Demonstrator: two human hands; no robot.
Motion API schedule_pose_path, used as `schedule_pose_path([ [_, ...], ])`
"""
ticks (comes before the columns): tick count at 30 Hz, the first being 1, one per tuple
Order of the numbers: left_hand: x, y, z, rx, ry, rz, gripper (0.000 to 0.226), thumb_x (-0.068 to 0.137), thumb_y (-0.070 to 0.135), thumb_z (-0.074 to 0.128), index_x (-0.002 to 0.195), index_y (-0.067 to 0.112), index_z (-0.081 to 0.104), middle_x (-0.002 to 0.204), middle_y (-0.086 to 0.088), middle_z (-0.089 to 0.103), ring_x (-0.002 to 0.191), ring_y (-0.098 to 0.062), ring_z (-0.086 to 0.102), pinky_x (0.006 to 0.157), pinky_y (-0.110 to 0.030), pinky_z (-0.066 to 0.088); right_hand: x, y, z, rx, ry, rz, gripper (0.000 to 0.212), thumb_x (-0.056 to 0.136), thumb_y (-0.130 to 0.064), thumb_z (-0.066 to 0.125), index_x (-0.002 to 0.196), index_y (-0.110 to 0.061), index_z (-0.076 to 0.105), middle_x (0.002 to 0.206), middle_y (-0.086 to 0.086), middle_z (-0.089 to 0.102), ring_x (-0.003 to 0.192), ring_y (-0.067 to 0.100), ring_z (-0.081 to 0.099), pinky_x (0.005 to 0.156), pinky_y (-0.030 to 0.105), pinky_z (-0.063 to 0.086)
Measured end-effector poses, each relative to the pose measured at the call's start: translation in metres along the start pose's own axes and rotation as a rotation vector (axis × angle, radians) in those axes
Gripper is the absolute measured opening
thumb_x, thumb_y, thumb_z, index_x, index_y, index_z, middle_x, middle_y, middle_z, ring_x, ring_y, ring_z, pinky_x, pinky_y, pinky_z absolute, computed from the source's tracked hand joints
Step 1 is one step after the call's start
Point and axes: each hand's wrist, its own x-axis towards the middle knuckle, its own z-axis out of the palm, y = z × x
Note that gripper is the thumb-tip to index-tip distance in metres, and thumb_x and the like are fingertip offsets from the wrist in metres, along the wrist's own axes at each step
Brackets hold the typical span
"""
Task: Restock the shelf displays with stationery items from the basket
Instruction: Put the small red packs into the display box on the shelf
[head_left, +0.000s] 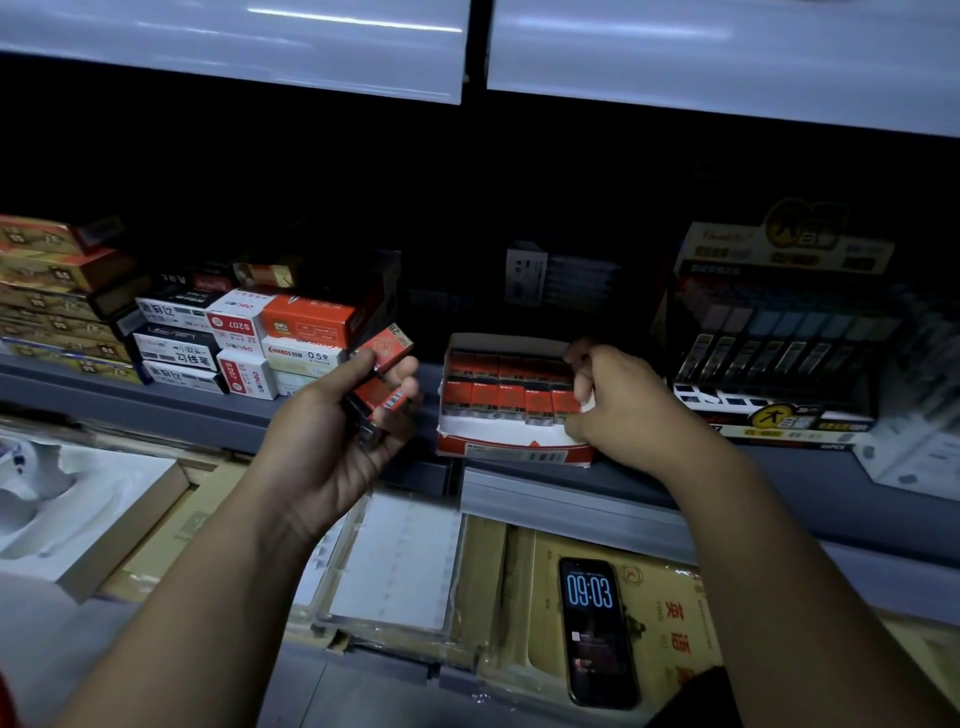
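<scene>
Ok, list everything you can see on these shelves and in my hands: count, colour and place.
open carton: one, red and white, shelf centre, with rows of red packs inside
loose packs: a few, red, in the left hand
stacked boxes: many, red, white, black, gold, shelf left
pen display: one, black and yellow, shelf right
phone: one, black, reads 09:03, lower right
white sheets: one pack, lower centre
left hand: holds loose packs
right hand: grips carton's right end
</scene>
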Motion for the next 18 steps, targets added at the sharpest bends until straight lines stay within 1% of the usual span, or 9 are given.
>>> schedule_pose_path([
  [2, -0.0002, -0.0003, 0.0002, 0.008, -0.001, -0.001, 0.023, 0.105, 0.021, 0.049, 0.117, 0.004, 0.059, 0.089, -0.011, 0.073, 0.066, -0.014, 0.066, 0.04, -0.015, 0.045, -0.0014, -0.0001, -0.0007, 0.007, -0.018, -0.014, 0.03, 0.083, -0.015, 0.074, 0.084, -0.023, 0.044, 0.096, 0.0, 0.052, 0.078, 0.012, 0.049, 0.061, 0.027, 0.041],
  [4, -0.0002, -0.0004, 0.0003, 0.017, 0.0, -0.003, 0.023, 0.105, 0.021, 0.049, 0.116, 0.003, 0.059, 0.089, -0.011, 0.072, 0.066, -0.014, 0.066, 0.04, -0.015, 0.045, -0.0027, 0.0006, -0.001, 0.021, -0.028, -0.027, 0.031, 0.083, -0.021, 0.076, 0.089, -0.022, 0.045, 0.096, -0.001, 0.051, 0.077, 0.01, 0.047, 0.059, 0.025, 0.039],
  [5, -0.0003, -0.0004, 0.0002, 0.019, 0.002, -0.004, 0.023, 0.105, 0.021, 0.049, 0.115, 0.003, 0.06, 0.089, -0.011, 0.072, 0.067, -0.014, 0.066, 0.039, -0.015, 0.045, -0.0032, 0.0009, -0.0009, 0.038, -0.032, -0.035, 0.034, 0.083, -0.024, 0.078, 0.097, -0.022, 0.047, 0.097, -0.003, 0.05, 0.077, 0.008, 0.048, 0.059, 0.024, 0.039],
  [7, -0.0003, -0.0007, -0.0002, 0.016, 0.001, -0.007, 0.023, 0.105, 0.022, 0.049, 0.114, 0.004, 0.06, 0.089, -0.011, 0.073, 0.067, -0.015, 0.066, 0.039, -0.015, 0.044, -0.0028, 0.0026, 0.0007, 0.088, -0.034, -0.038, 0.049, 0.081, -0.03, 0.082, 0.115, -0.026, 0.048, 0.097, -0.006, 0.049, 0.08, 0.006, 0.049, 0.061, 0.021, 0.038],
  [8, -0.0002, -0.0007, -0.0006, 0.014, -0.001, -0.008, 0.023, 0.105, 0.022, 0.048, 0.114, 0.004, 0.059, 0.089, -0.011, 0.072, 0.067, -0.015, 0.066, 0.039, -0.014, 0.044, -0.0019, 0.0035, 0.0018, 0.11, -0.024, -0.033, 0.052, 0.081, -0.031, 0.083, 0.119, -0.025, 0.049, 0.096, -0.006, 0.049, 0.08, 0.006, 0.049, 0.062, 0.021, 0.038],
  [12, -0.0016, -0.0011, -0.0001, 0.019, -0.015, -0.023, 0.025, 0.103, 0.02, 0.046, 0.114, 0.001, 0.06, 0.091, -0.012, 0.072, 0.067, -0.015, 0.066, 0.04, -0.014, 0.044, 0.0012, 0.0063, 0.0049, 0.139, 0.027, -0.026, 0.049, 0.081, -0.028, 0.083, 0.121, -0.019, 0.056, 0.091, -0.004, 0.051, 0.078, 0.01, 0.051, 0.066, 0.024, 0.042],
  [15, -0.0016, -0.0015, -0.0003, 0.049, -0.004, -0.026, 0.027, 0.103, 0.019, 0.046, 0.119, 0.002, 0.058, 0.092, -0.01, 0.072, 0.064, -0.014, 0.066, 0.038, -0.014, 0.043, -0.0016, 0.0043, 0.0041, 0.152, 0.021, -0.043, 0.048, 0.08, -0.028, 0.084, 0.12, -0.022, 0.058, 0.091, -0.004, 0.05, 0.078, 0.009, 0.051, 0.062, 0.022, 0.041],
  [18, -0.0003, -0.0022, -0.0019, 0.121, 0.022, -0.008, 0.029, 0.103, 0.022, 0.051, 0.125, 0.005, 0.059, 0.094, -0.007, 0.074, 0.06, -0.012, 0.065, 0.036, -0.016, 0.042, -0.0042, 0.002, 0.0027, 0.151, 0.01, -0.052, 0.048, 0.079, -0.03, 0.085, 0.119, -0.027, 0.059, 0.093, -0.007, 0.049, 0.076, 0.006, 0.05, 0.057, 0.018, 0.038],
])
